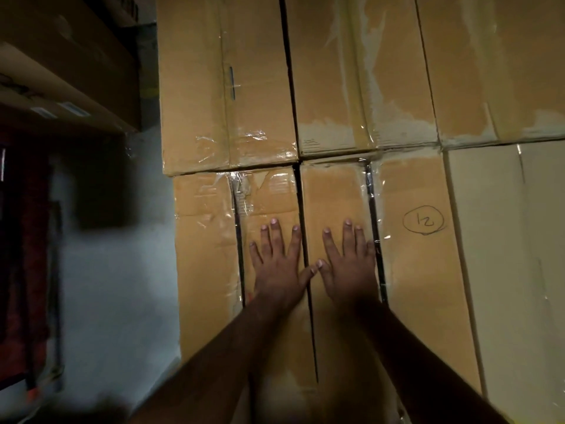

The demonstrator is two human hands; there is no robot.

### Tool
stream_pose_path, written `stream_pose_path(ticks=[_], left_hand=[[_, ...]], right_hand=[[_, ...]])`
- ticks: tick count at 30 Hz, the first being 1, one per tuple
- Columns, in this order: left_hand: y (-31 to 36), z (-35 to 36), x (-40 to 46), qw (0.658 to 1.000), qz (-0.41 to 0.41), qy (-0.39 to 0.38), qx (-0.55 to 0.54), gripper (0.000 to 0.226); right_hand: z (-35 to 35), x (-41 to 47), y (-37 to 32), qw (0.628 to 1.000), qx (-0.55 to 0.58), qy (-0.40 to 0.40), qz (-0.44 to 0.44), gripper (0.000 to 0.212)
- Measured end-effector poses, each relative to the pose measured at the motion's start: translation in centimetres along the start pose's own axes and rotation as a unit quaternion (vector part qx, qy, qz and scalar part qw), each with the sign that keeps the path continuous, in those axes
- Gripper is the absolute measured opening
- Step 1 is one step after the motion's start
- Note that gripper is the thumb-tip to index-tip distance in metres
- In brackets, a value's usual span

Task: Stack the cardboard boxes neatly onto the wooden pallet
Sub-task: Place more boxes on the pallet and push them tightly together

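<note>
Brown taped cardboard boxes lie side by side in two rows, seen from above. My left hand [276,264] rests flat, fingers spread, on the near left box [208,240]. My right hand [348,264] lies flat on the near middle box [409,270], which bears a circled "12". The thumbs touch over the dark gap between these two boxes. A paler box [504,255] lies to the right. Three more boxes fill the far row: left [214,87], middle [351,71], right [495,65]. The pallet is hidden under the stack.
Grey concrete floor [122,286] runs along the left of the stack. Other cardboard boxes [61,62] with white labels sit on shelving at the upper left. A dark red object [24,255] stands at the left edge.
</note>
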State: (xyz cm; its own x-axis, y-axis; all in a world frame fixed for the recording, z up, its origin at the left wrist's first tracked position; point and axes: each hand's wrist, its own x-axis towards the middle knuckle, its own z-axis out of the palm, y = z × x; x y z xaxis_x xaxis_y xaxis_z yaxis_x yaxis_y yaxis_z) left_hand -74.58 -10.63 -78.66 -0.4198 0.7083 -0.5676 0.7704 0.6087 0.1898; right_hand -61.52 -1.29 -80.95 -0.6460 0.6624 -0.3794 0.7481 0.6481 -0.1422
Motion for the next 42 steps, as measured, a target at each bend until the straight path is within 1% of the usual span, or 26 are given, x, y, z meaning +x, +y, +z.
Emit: stream_pose_path(ticks=[3, 5, 7, 9, 11, 13, 15, 17, 19, 22, 24, 25, 27, 29, 30, 32, 36, 39, 42], left_hand=[[0.4, -0.1, -0.3, 1.0, -0.008, 0.007, 0.005, 0.089], [1.6, -0.1, -0.7, 1.0, -0.019, 0.016, 0.012, 0.082], [3.4, 0.4, -1.8, 0.999, -0.024, 0.025, 0.02, 0.075], [5.5, 1.2, -3.3, 0.999, -0.008, 0.046, 0.02, 0.074], [7.8, 2.4, -4.7, 0.998, 0.029, 0.041, 0.027, 0.082], [9.8, 4.1, -5.9, 0.996, 0.068, -0.006, 0.05, 0.095], [10.9, 5.5, -6.8, 0.993, 0.077, -0.054, 0.073, 0.112], [10.9, 6.1, -6.8, 0.99, 0.068, -0.064, 0.109, 0.12], [10.3, 6.3, -6.6, 0.986, 0.06, -0.07, 0.141, 0.118], [10.2, 6.2, -6.7, 0.985, 0.044, -0.079, 0.15, 0.113], [10.4, 6.3, -6.8, 0.985, 0.029, -0.081, 0.15, 0.112], [10.5, 6.3, -6.8, 0.985, 0.022, -0.084, 0.149, 0.112], [10.6, 6.3, -6.8, 0.984, 0.013, -0.093, 0.152, 0.112], [10.4, 6.2, -6.7, 0.983, 0.007, -0.098, 0.153, 0.113], [10.2, 6.2, -6.7, 0.984, 0.003, -0.098, 0.151, 0.113], [9.9, 6.1, -6.9, 0.984, -0.004, -0.101, 0.144, 0.113], [9.8, 5.7, -7.1, 0.986, -0.014, -0.108, 0.129, 0.112], [9.4, 5.9, -7.0, 0.989, 0.009, -0.101, 0.105, 0.113], [7.9, 6.1, -6.9, 0.993, 0.019, -0.075, 0.089, 0.112]], right_hand=[[-0.1, -0.2, 0.1, 1.0, 0.007, -0.006, -0.003, 0.068], [-1.0, -0.6, 0.7, 1.0, 0.006, -0.014, -0.027, 0.068], [-1.9, -1.5, 1.8, 0.999, 0.014, 0.005, -0.048, 0.067], [-2.5, -3.1, 3.7, 0.998, 0.029, 0.046, -0.024, 0.068], [-2.8, -4.4, 6.4, 0.997, 0.027, 0.062, 0.031, 0.069], [-2.9, -5.5, 9.5, 0.995, 0.013, 0.051, 0.081, 0.069], [-2.9, -6.3, 12.1, 0.993, 0.014, 0.019, 0.111, 0.07], [-2.7, -6.7, 13.6, 0.994, 0.015, -0.01, 0.104, 0.072], [-2.4, -6.9, 14.0, 0.997, 0.014, -0.02, 0.068, 0.073], [-2.1, -6.7, 13.3, 0.999, 0.045, -0.016, 0.01, 0.074], [-2.4, -6.2, 12.4, 0.997, 0.079, 0.002, -0.018, 0.071], [-2.6, -5.9, 12.1, 0.996, 0.092, 0.012, -0.016, 0.07], [-3.0, -5.5, 12.0, 0.995, 0.091, 0.022, 0.029, 0.069], [-3.2, -5.8, 12.6, 0.995, 0.049, 0.012, 0.087, 0.071], [-3.3, -6.2, 13.0, 0.995, 0.024, 0.002, 0.096, 0.073], [-3.5, -7.0, 13.5, 0.997, 0.004, -0.005, 0.078, 0.076], [-4.1, -6.9, 13.9, 0.998, 0.028, -0.002, 0.059, 0.076], [-3.3, -6.7, 14.4, 0.999, 0.0, -0.008, 0.037, 0.076], [-2.5, -6.7, 14.9, 0.999, -0.031, -0.019, 0.023, 0.077]])
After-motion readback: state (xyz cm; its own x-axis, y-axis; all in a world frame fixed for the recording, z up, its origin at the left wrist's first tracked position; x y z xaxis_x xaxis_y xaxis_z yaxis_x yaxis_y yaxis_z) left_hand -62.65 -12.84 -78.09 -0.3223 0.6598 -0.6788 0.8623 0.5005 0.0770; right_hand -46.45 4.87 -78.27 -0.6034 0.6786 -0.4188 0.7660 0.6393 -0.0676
